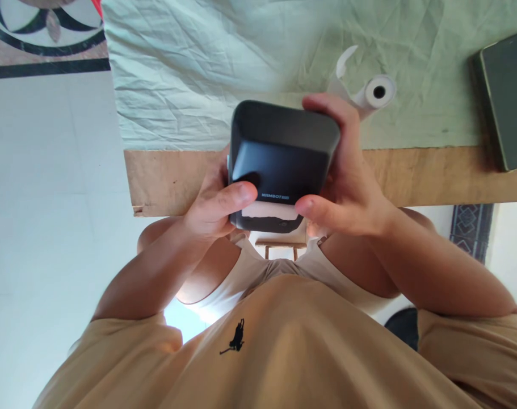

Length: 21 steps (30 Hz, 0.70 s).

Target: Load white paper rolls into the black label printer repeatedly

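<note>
Both our left hand (218, 207) and right hand (341, 176) clamp the black printer (279, 162) past the table's edge (432, 176); a loosened grip could drop it.

You hold a small black box-shaped printer (281, 159) with rounded corners, lifted off the table and raised in front of your chest at the table's near edge. Its smooth dark top faces you, with small pale lettering near the lower edge, and below the lettering a pale strip runs across the slot. It sits slightly tilted, its far end higher in view.
</note>
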### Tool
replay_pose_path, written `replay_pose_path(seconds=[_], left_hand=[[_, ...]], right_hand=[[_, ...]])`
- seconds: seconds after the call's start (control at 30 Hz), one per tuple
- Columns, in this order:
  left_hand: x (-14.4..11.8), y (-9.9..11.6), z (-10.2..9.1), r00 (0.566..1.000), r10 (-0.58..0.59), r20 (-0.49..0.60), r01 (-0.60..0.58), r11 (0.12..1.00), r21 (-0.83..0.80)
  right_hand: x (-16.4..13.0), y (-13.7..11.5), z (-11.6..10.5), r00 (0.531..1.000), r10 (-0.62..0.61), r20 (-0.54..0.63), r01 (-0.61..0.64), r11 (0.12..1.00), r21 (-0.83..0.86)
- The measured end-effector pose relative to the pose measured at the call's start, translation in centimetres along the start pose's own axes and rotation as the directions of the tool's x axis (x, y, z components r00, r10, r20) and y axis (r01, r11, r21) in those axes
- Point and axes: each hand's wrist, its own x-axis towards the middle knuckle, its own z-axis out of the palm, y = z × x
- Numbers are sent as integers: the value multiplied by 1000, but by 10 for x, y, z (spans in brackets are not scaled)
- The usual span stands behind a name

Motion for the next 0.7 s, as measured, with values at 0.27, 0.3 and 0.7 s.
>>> replay_pose_path(seconds=[0.27, 0.3, 0.7], left_hand=[[0, -4, -3, 995, 38, 89, -41, 998, 38], [0, -4, -3, 995, 37, 89, -40, 998, 40], [-1, -3, -4, 998, 27, 58, -30, 998, 49]], right_hand=[[1, -2, -5, 995, 98, 32, -97, 995, -16], [1, -2, -4, 995, 100, 27, -99, 995, -13], [1, -4, -1, 995, 104, -5, -104, 994, -30]])
